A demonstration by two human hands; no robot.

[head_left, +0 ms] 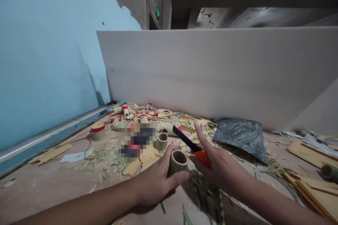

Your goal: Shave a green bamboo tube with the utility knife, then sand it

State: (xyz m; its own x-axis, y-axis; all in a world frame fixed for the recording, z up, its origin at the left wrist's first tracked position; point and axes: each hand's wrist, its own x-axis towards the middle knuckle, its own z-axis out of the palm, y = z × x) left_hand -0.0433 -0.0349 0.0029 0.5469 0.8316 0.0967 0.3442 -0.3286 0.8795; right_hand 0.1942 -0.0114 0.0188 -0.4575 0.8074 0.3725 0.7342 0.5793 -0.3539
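Note:
My left hand (158, 179) is wrapped round a short bamboo tube (179, 168), its open end facing up and the thumb across the near side. In my right hand (221, 163) is a knife (195, 148) with an orange handle and a long black blade pointing up and to the left. The index finger is stretched out, while the other fingers close on the handle. The blade stays apart from the tube in my left hand. Just behind that tube stands a second open bamboo cup (162, 141). Bamboo shavings lie around both hands.
Bamboo pieces with red bands (126, 111) crowd the table's far left. A red-rimmed bamboo drum (98, 132) stands nearer. A dark curved sheet (240, 139) lies right of centre, with wooden boards (314, 153) farther right. A white panel (211, 74) closes the back.

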